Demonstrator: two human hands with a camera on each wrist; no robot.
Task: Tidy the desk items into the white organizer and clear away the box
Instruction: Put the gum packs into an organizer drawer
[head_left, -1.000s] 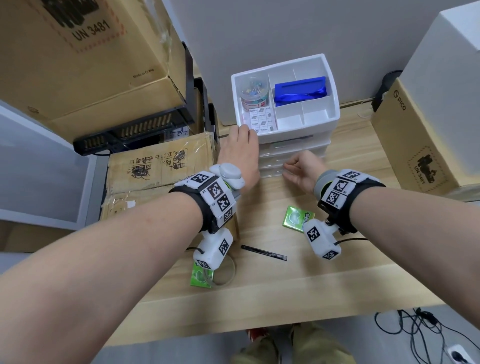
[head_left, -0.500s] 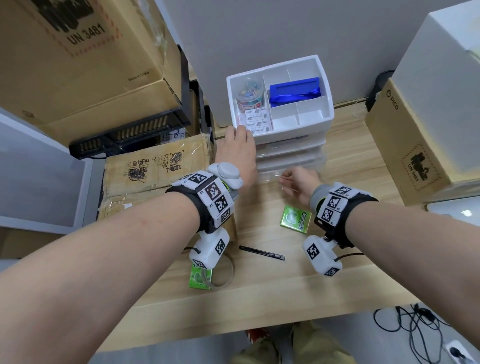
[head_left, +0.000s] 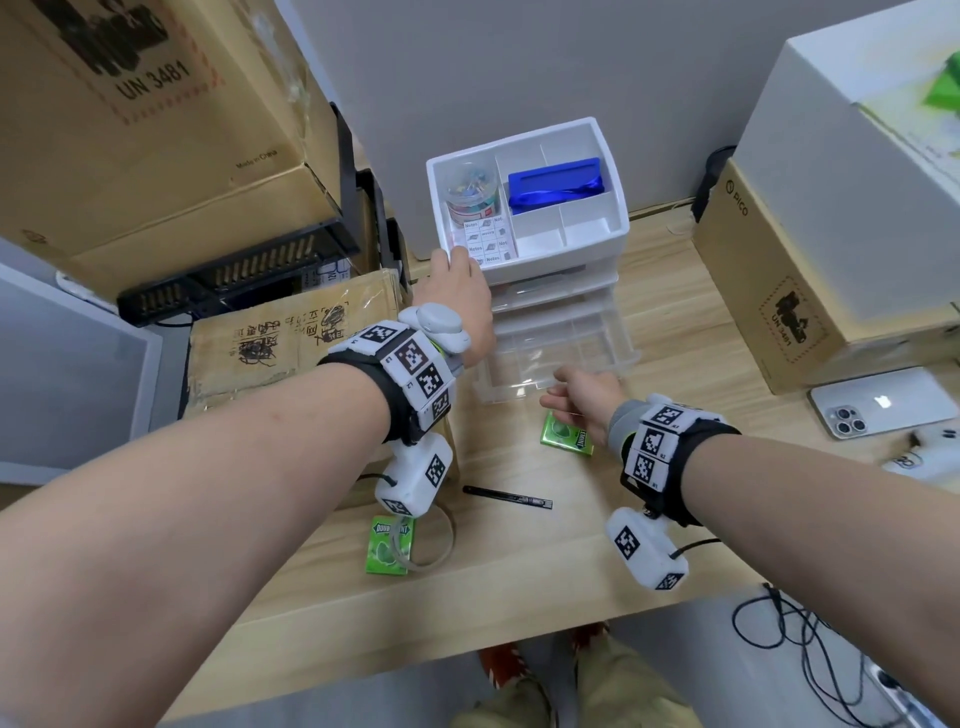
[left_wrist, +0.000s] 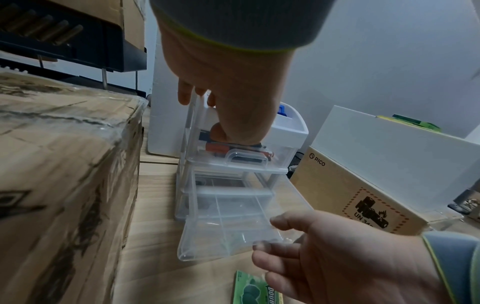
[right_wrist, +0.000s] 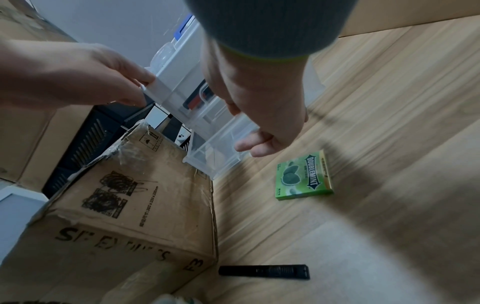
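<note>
The white organizer (head_left: 571, 249) stands at the back of the desk, a blue case (head_left: 556, 184) and a jar of clips (head_left: 470, 189) in its top tray. My left hand (head_left: 460, 291) grips its front left corner, fingers over the rim. The clear bottom drawer (head_left: 561, 348) is pulled out and looks empty. My right hand (head_left: 582, 392) holds its front edge with curled fingers (left_wrist: 280, 223). Two green gum packs (head_left: 566, 435) (head_left: 388, 544) and a black pen (head_left: 508, 497) lie on the desk. A worn cardboard box (head_left: 291, 338) sits left of the organizer.
Big cardboard boxes (head_left: 156, 130) and a black rack (head_left: 234, 275) crowd the left. A Pico carton (head_left: 779, 291) with a white box (head_left: 857, 182) on top stands right. A phone (head_left: 883, 405) lies face down near it. Cables (head_left: 805, 649) hang below the desk's front edge.
My right hand has drawn the bottom drawer out toward me. The left hand has kept its hold on the organizer's corner.
</note>
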